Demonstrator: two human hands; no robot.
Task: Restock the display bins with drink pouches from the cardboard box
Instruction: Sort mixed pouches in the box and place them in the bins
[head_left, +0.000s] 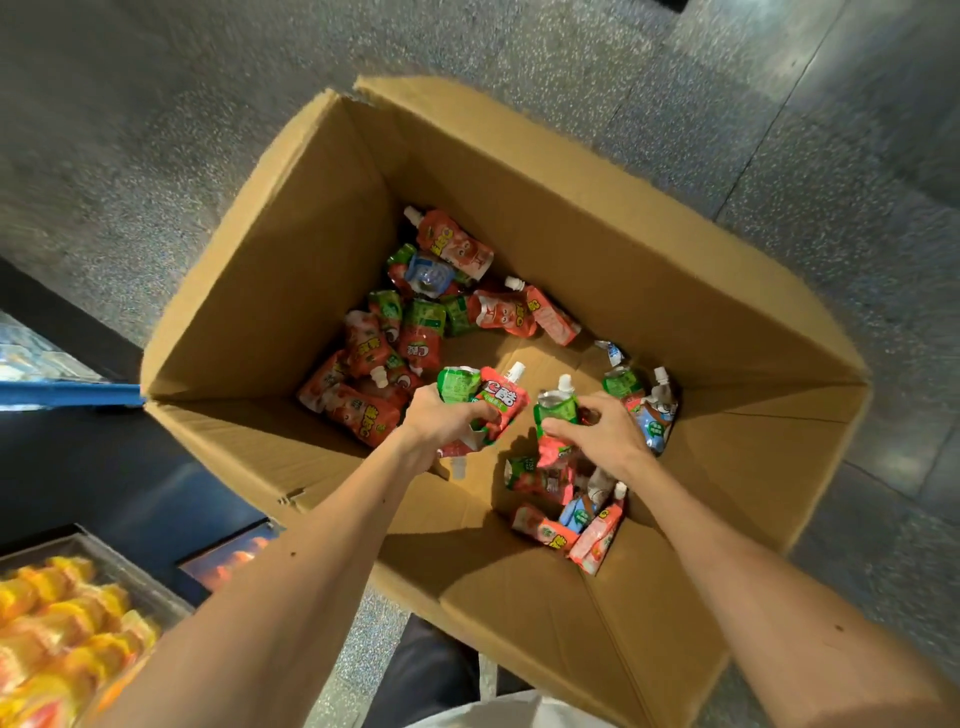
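Left forearm (291, 561) and right forearm (727, 551), both bare, reach forward and down, converging. Left hand (441, 421) grips a bunch of drink pouches (493, 405), fingers curled. Right hand (602, 434), just beside it, pinches a single pouch (557, 415).

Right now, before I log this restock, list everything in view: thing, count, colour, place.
cardboard box: one, brown, open, on the floor.
loose drink pouches: many, too tangled to count; mostly red and green, a few blue; box bottom.
held pouches: at least two, red and green, in the left hand.
gripped pouch: one, red and green, in the right hand.
display bin: one, greyish rim, lower left.
orange packs: many, orange-yellow, in that bin.
floor: grey, speckled, around the box.
left hand: grips pouches inside the box.
right hand: grips one pouch inside the box.
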